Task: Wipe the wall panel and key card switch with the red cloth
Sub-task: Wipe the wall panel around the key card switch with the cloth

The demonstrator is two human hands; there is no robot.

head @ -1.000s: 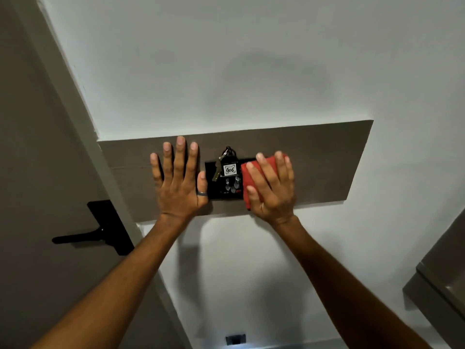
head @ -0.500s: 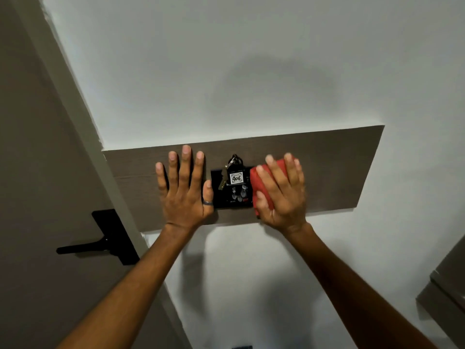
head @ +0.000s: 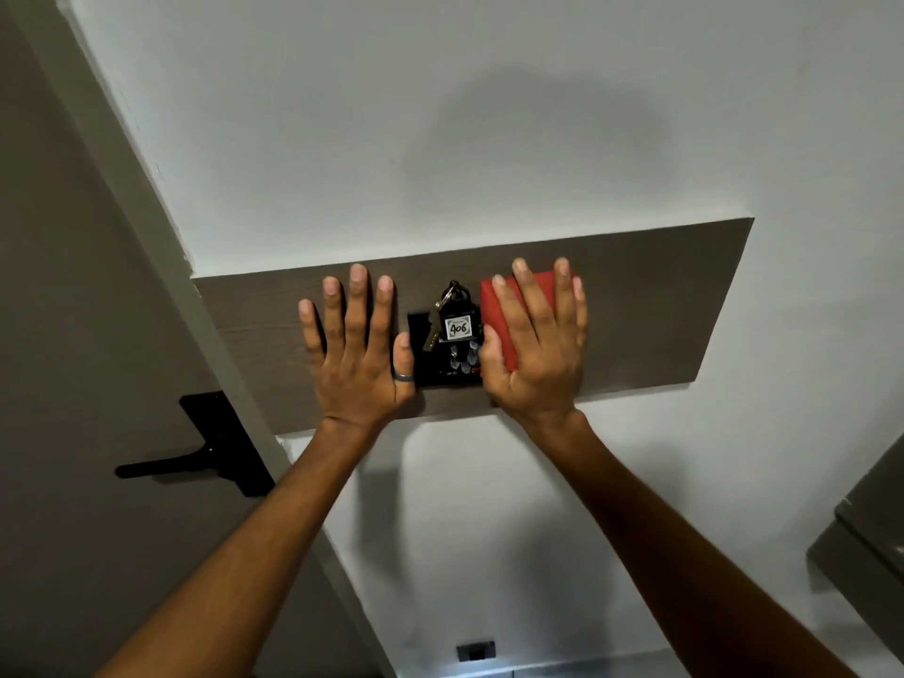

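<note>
You're mid-wipe, as far as I can judge. Your right hand (head: 533, 340) presses the folded red cloth (head: 508, 315) flat against the long grey-brown wood-grain wall panel (head: 660, 305), just right of the black key card switch (head: 442, 354). The cloth's left edge overlaps or touches the switch's right side; can't tell which exactly. No visible dust, streaks or wet marks on the panel, so there's no way to read which parts are already clean. Judgement only: the switch face itself and the panel stretch to the far right look like they need passes yet, and the area under your left hand (head: 357, 345) too.

The switch has a key bunch w/ a black fob and white tag reading 406 (head: 457, 327) hanging in it, so wiping the switch means working around that or lifting it.

Grip: right hand isn't clenched. Fingers spread and nearly straight over the cloth, thumb on its left edge near the fob, palm pinning it to the panel. It's a flat press, not a pinch. Cloth is mostly covered; red shows between the fingers and at the top-left corner.

Left hand: fully open, fingers splayed, palm flat on the panel left of the switch, holding nothing. Thumb w/ a grey ring (head: 404, 377) sits right at the switch's left edge. Looks like bracing only.
</note>
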